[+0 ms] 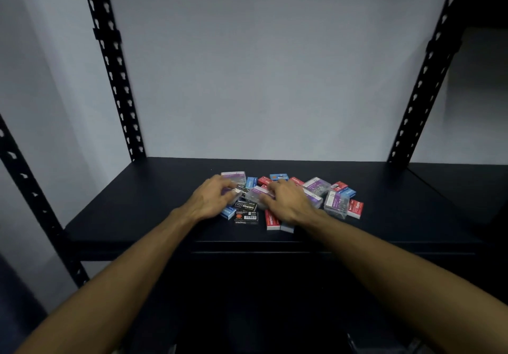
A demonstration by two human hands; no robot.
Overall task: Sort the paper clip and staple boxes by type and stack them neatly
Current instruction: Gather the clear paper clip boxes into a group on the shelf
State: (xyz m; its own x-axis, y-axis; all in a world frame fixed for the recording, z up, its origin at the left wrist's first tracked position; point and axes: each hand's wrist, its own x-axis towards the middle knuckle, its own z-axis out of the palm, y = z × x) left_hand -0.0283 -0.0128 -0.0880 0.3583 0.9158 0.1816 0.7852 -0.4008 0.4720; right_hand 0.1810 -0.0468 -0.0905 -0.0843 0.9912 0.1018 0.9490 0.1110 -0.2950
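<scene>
A jumbled pile of small boxes lies on the black shelf [137, 202]. Clear paper clip boxes with purple labels sit at the back left [233, 175], the right [316, 184] and, on edge, the far right [336, 204]. Staple boxes are mixed in: black [245, 207], red [271, 220] and blue [228, 212]. My left hand [211, 198] curls over a clear paper clip box [228, 191] at the pile's left, thumb and fingers on its sides. My right hand [287, 202] grips another clear paper clip box [255, 195] in the middle. Boxes under both palms are hidden.
Black perforated uprights [115, 79] [428, 79] rise at the shelf's back corners, and another upright [30, 189] stands at the front left. A pale wall closes the back. Bare shelf surface lies left and right of the pile.
</scene>
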